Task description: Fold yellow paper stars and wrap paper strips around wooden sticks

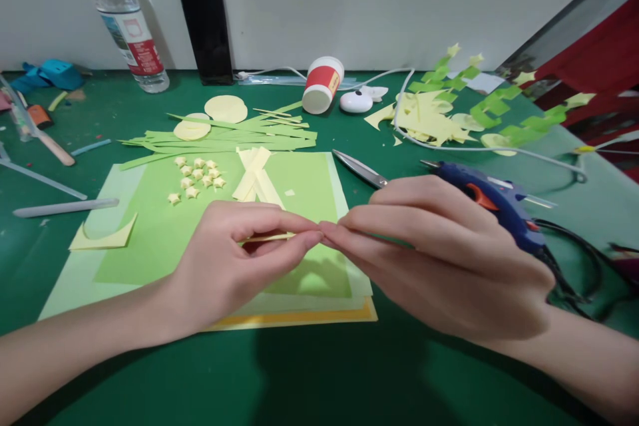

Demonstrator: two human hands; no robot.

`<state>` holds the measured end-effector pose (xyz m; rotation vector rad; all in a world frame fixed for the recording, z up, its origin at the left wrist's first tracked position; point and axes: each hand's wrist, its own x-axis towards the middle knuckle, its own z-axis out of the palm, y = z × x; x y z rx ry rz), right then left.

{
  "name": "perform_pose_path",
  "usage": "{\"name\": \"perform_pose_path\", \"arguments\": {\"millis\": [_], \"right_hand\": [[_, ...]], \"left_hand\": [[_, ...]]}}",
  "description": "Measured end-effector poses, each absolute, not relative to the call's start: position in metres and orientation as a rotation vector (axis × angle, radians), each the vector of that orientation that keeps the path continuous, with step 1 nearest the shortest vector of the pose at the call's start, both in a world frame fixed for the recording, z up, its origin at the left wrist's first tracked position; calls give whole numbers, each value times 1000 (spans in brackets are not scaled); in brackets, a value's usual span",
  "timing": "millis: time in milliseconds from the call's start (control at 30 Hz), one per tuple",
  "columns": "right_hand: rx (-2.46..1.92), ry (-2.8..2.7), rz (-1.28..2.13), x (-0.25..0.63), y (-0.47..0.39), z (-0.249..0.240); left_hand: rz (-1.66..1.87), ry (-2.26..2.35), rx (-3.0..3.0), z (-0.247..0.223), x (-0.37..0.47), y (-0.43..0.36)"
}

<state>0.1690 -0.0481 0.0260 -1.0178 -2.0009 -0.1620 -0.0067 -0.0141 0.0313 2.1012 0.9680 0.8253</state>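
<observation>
Both hands meet fingertip to fingertip above a stack of green paper [309, 266]. My left hand [239, 259] is closed in a pinch on a thin yellow paper strip [267, 237], seen edge-on between thumb and fingers. My right hand [439, 253] is closed too, its thumb and forefinger pressed against the left fingertips; what lies between them is hidden. Beyond the left hand, several small folded paper stars [197, 176] rest on the green sheet, beside crossed pale yellow strips [254, 176].
Scissors [359, 168] and a blue glue gun [489, 200] lie around the right hand. Green strips [224, 136], yellow scraps [424, 116], a paper cup [323, 85], a phone [204, 26] and a bottle [132, 33] are farther back. A white cable [479, 152] crosses the right side.
</observation>
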Motion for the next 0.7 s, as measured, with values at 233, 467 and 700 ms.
{"name": "perform_pose_path", "arguments": {"millis": [233, 467, 700], "right_hand": [[-986, -2042, -325, 170, -49, 24], [-946, -2137, -426, 174, -46, 36], [-970, -2142, -383, 174, -49, 35]], "left_hand": [[736, 941, 2051, 33, -6, -14], [821, 939, 2083, 33, -8, -16], [825, 938, 2114, 33, -8, -17]]}}
